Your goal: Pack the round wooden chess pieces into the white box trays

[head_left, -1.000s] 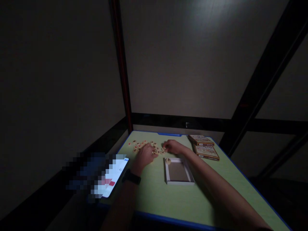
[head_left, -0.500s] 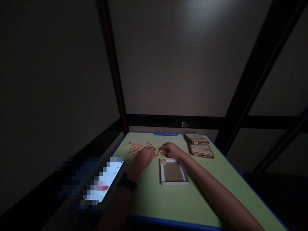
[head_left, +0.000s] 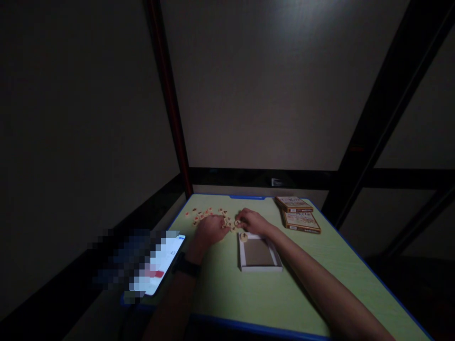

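Observation:
Small round Chinese chess pieces (head_left: 199, 215) with red or black characters lie in a loose pile at the far left of the green table. My left hand (head_left: 211, 230), a dark band on its wrist, rests over the pile's near side with fingers curled; whatever is under them is hidden. Between my hands lie several black-marked pieces (head_left: 229, 223). My right hand (head_left: 253, 222) pinches a chess piece (head_left: 238, 223) between thumb and fingers. Below it stands a shallow white box tray (head_left: 242, 259), with one black-marked piece (head_left: 243, 237) in its far left corner.
Two flat brown-edged game boxes (head_left: 301, 222) lie overlapped at the back right. A lit tablet-like screen (head_left: 161, 265), partly pixelated, sits at the left table edge. The green table (head_left: 227, 296) has a blue rim, and a wall rises behind it.
My left hand has turned and curled more over the pieces. Several black-marked pieces now show between my hands. The whole view has shifted slightly.

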`<act>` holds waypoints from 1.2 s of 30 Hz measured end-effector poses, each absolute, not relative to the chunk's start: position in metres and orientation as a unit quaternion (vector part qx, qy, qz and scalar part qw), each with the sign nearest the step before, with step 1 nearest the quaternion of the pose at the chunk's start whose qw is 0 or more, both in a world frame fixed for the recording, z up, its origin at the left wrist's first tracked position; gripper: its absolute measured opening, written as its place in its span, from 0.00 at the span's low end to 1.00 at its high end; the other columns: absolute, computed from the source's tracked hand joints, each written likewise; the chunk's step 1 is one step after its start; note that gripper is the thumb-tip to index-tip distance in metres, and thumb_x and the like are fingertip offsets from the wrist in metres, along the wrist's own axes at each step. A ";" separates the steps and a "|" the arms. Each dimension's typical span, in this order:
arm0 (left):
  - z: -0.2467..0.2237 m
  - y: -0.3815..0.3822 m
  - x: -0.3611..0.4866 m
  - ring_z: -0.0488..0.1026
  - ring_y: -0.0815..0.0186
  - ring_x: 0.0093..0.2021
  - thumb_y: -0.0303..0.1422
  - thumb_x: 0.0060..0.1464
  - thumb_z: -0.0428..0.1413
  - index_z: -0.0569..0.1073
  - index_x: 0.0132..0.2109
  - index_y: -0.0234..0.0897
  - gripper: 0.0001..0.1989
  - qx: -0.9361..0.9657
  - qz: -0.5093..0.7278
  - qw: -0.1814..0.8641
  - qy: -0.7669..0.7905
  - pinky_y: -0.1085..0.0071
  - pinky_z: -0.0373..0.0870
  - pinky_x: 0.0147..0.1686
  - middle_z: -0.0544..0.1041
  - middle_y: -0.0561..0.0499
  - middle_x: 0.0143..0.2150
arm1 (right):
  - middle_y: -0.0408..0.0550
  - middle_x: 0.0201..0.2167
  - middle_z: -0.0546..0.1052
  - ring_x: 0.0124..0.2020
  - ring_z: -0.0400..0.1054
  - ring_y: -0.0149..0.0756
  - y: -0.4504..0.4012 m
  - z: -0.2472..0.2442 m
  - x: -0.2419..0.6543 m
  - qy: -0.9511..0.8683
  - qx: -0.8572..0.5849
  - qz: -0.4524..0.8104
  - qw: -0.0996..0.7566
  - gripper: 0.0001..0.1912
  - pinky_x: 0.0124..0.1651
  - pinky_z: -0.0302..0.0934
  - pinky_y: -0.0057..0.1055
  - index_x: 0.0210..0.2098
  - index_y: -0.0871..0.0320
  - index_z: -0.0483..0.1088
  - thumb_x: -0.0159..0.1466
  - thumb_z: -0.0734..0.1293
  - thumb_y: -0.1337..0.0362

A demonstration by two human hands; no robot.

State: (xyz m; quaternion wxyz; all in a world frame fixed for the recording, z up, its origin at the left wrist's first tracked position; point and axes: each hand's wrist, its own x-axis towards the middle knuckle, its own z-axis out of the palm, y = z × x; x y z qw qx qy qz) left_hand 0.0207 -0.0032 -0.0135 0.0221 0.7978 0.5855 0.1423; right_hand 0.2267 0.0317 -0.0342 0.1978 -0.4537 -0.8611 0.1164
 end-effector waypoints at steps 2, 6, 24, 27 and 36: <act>-0.015 -0.005 0.021 0.77 0.59 0.41 0.40 0.54 0.58 0.78 0.35 0.38 0.10 0.807 0.131 0.028 0.575 0.67 0.70 0.42 0.81 0.46 0.37 | 0.52 0.41 0.75 0.42 0.70 0.39 0.033 -0.035 0.227 -0.860 -0.454 0.118 0.203 0.10 0.47 0.61 0.32 0.42 0.58 0.77 0.61 0.71 0.63; -0.022 -0.004 0.019 0.76 0.58 0.44 0.38 0.52 0.61 0.79 0.37 0.39 0.09 0.823 0.136 0.050 0.550 0.66 0.69 0.45 0.81 0.47 0.39 | 0.51 0.39 0.76 0.40 0.70 0.38 0.032 -0.034 0.229 -0.853 -0.456 0.127 0.218 0.09 0.45 0.61 0.31 0.40 0.57 0.77 0.61 0.71 0.62; -0.008 -0.002 0.003 0.77 0.55 0.47 0.23 0.58 0.46 0.77 0.47 0.36 0.18 0.687 0.136 0.006 0.714 0.63 0.72 0.45 0.77 0.40 0.49 | 0.48 0.28 0.81 0.32 0.72 0.36 0.041 -0.040 0.231 -0.794 -0.484 0.207 0.305 0.10 0.37 0.62 0.29 0.31 0.61 0.78 0.56 0.64 0.73; -0.009 -0.002 0.004 0.76 0.57 0.48 0.24 0.59 0.47 0.77 0.47 0.37 0.17 0.692 0.126 0.010 0.711 0.66 0.72 0.46 0.76 0.42 0.50 | 0.49 0.31 0.81 0.33 0.73 0.35 0.043 -0.041 0.229 -0.781 -0.461 0.243 0.344 0.13 0.38 0.64 0.28 0.38 0.62 0.78 0.57 0.64 0.71; 0.001 -0.011 0.012 0.77 0.57 0.43 0.31 0.64 0.44 0.76 0.46 0.36 0.16 0.671 0.158 -0.054 0.722 0.66 0.72 0.39 0.75 0.41 0.48 | 0.41 0.20 0.73 0.13 0.61 0.25 0.054 -0.050 0.247 -0.550 -0.489 0.490 0.467 0.11 0.15 0.50 0.20 0.40 0.62 0.75 0.57 0.66 0.67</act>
